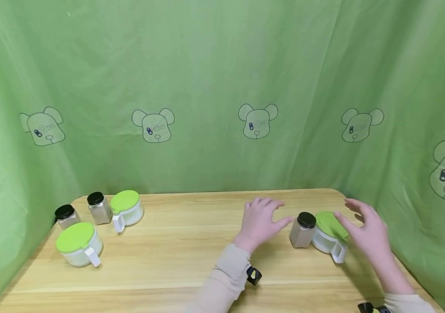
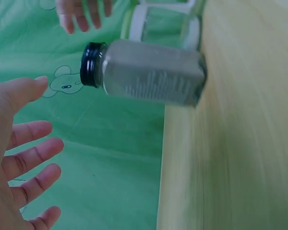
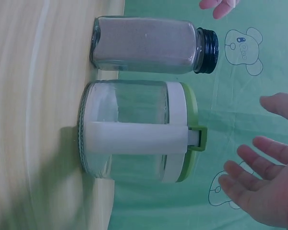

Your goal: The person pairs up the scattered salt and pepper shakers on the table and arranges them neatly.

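Note:
A square glass jar (image 1: 300,236) with a black screw lid and greyish powder inside stands upright on the right of the table. Touching or almost touching it is a round glass canister (image 1: 323,242) with a green lid and white handle; the right wrist view shows clear, seemingly empty glass (image 3: 139,103). My left hand (image 1: 259,222) hovers left of the black-lidded jar (image 2: 149,72), fingers spread and thumb toward it. Beside the canister's right side, my right hand (image 1: 369,230) is raised with its fingers apart. Neither hand touches anything.
At the table's left stand two more green-lidded canisters (image 1: 78,243) (image 1: 131,215) and two black-lidded jars (image 1: 101,213) (image 1: 68,221). A green curtain (image 1: 207,87) with bear-head outlines encloses the wooden table (image 1: 160,265) at the back and sides.

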{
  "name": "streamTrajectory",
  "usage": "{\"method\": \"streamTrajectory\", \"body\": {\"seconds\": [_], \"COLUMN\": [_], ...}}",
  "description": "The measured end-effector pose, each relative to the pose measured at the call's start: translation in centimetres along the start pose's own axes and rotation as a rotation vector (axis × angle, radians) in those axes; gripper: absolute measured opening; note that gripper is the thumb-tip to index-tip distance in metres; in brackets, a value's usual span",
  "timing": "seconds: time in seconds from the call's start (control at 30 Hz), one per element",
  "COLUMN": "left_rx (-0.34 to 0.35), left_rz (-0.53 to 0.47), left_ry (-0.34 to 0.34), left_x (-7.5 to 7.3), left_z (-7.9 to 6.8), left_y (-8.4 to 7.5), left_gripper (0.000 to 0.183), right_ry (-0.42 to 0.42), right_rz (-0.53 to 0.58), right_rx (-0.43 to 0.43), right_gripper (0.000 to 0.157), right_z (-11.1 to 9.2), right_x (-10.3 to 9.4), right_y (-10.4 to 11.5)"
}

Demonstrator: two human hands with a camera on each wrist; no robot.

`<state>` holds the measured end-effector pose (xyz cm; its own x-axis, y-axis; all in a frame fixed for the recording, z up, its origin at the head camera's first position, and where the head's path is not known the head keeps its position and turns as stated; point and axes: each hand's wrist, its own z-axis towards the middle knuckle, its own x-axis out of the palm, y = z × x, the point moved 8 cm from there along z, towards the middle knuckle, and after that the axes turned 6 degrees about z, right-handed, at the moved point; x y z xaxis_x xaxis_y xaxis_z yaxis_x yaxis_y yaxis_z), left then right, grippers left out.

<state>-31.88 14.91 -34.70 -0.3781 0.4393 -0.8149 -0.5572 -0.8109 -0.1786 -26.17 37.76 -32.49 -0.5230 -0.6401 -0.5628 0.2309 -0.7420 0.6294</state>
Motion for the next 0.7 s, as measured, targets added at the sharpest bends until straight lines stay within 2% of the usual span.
{"method": "streamTrajectory", "body": {"seconds": [0.3, 0.6, 0.7], "left_rx": [0.121, 0.187, 0.212], "left_rz": [0.116, 0.173, 0.187], "left_ry": [-0.032, -0.044, -0.071], "left_x": [-0.9, -2.3, -2.8], "left_z": [-1.2, -2.5, -3.0], "left_y": [1.7, 3.3, 3.6], "left_gripper": [0.043, 0.038, 0.037], "right_ry": [-0.046, -0.055, -0.054], "right_rz": [-0.026, -0.003, -0.009], "right_rx": [-0.048, -0.165, -0.189], "right_gripper": [0.048, 0.042, 0.041], "right_z": [-0.5, -0.9, -1.1], "right_x": [0.3, 1.6, 1.9], "right_y": [2.0, 3.2, 3.6]}}
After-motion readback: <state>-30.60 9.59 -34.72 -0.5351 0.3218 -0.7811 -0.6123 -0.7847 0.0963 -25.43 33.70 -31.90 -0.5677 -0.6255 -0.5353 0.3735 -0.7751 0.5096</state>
